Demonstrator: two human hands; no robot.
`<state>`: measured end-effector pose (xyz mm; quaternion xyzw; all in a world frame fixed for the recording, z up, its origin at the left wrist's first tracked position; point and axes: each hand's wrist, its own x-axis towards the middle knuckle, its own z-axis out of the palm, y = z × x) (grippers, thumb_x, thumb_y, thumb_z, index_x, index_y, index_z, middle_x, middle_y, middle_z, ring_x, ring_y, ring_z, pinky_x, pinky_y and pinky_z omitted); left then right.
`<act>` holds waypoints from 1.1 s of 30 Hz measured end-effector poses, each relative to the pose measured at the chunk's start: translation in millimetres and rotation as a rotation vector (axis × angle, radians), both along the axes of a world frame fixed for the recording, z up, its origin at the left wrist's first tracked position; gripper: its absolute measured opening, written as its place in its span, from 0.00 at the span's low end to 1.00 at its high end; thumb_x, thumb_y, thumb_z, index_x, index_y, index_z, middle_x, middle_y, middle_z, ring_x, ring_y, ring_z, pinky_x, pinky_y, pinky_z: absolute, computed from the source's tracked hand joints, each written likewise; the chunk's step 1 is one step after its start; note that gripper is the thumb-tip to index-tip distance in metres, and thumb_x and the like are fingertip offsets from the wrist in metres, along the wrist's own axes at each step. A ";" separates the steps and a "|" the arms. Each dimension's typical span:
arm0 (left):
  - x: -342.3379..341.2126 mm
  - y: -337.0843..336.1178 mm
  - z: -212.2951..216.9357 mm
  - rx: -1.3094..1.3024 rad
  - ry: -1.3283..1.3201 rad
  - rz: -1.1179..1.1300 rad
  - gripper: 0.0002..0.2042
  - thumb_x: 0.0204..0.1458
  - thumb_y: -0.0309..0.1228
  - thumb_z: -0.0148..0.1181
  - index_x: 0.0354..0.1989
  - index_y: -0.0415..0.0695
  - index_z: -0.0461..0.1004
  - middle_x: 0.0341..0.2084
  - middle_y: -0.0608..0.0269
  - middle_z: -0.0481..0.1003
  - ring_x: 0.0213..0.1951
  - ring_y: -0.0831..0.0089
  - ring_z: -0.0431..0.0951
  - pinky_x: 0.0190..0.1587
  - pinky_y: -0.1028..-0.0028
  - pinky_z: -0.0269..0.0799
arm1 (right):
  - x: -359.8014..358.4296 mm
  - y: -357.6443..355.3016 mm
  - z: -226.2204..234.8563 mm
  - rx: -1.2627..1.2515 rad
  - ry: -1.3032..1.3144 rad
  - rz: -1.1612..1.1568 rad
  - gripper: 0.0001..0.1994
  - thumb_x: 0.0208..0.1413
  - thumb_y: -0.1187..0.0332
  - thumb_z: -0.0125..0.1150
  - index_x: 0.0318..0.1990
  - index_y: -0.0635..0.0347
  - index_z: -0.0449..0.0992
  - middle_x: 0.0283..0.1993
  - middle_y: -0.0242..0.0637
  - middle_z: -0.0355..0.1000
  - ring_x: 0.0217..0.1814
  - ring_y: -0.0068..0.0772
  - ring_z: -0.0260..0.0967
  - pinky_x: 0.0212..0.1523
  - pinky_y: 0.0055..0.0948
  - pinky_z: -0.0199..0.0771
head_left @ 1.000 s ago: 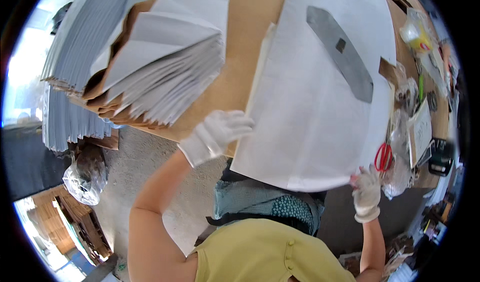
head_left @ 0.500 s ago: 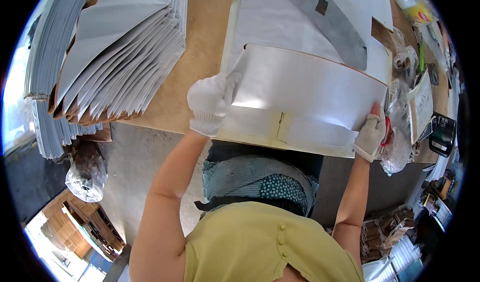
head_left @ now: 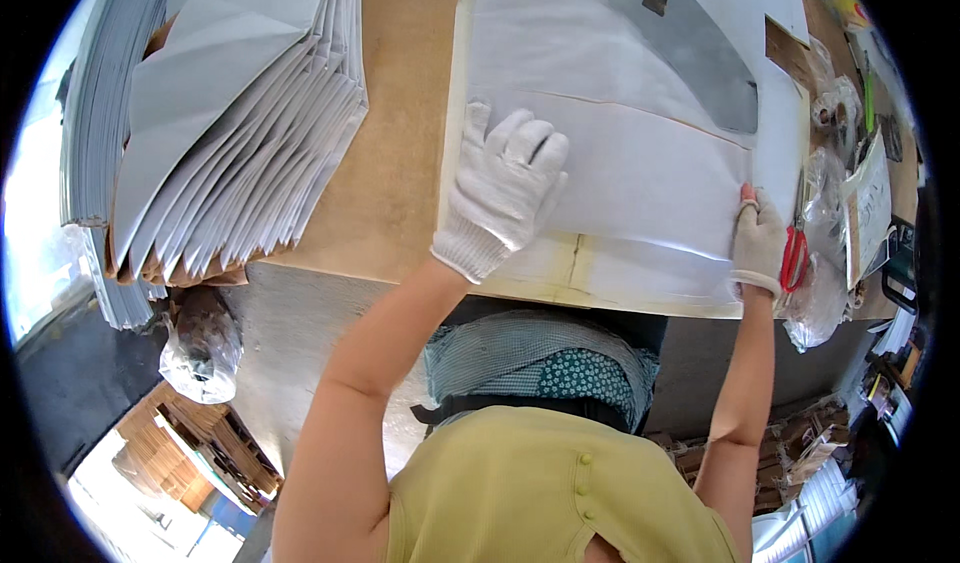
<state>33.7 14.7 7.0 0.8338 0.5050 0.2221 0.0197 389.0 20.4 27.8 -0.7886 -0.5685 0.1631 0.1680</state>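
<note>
A white sheet (head_left: 640,178) with a thin brown edge lies folded over or layered on larger white sheeting (head_left: 540,33); I cannot tell which. My left hand (head_left: 505,183), in a white knit glove, rests on its left part with fingers apart and slightly bent, holding nothing. At the sheet's right edge is my right hand (head_left: 760,238), in a worn glove with one bare fingertip showing; its fingers are closed at that edge. Beyond the sheet lies a grey curved flat plate (head_left: 700,58) with a small square hole.
A fanned stack of folded white sheets (head_left: 240,153) with brown undersides stands at the table's left. Red-handled scissors (head_left: 795,258) lie right of my right hand, beside clear plastic bags (head_left: 815,303). Yellowish tape (head_left: 575,263) runs along the table's front edge.
The sheet was bowed upward and now lies much flatter. My left hand has moved from its left edge onto its surface. My right hand remains by the right edge.
</note>
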 end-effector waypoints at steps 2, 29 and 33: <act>1.1 -1.2 4.3 -0.050 -0.059 -0.001 0.24 0.50 0.38 0.70 0.55 0.45 0.73 0.52 0.56 0.69 0.59 0.53 0.70 0.67 0.39 0.57 | 12.0 6.9 7.6 -0.127 0.096 -0.007 0.19 0.70 0.55 0.55 0.48 0.66 0.78 0.33 0.52 0.78 0.35 0.52 0.75 0.43 0.43 0.73; 32.0 10.2 -7.8 0.012 -0.138 0.038 0.24 0.53 0.38 0.68 0.57 0.42 0.75 0.49 0.53 0.74 0.55 0.48 0.72 0.73 0.50 0.56 | 35.9 -3.8 -15.7 0.463 -0.367 0.375 0.24 0.61 0.63 0.59 0.65 0.54 0.73 0.66 0.46 0.71 0.71 0.54 0.64 0.71 0.48 0.63; 55.3 31.3 9.6 0.170 -0.084 0.008 0.23 0.55 0.32 0.65 0.60 0.42 0.74 0.50 0.52 0.76 0.55 0.51 0.73 0.70 0.52 0.59 | 45.4 -8.0 -28.7 0.583 -0.196 0.226 0.23 0.62 0.65 0.59 0.64 0.56 0.73 0.63 0.51 0.71 0.69 0.57 0.65 0.70 0.48 0.63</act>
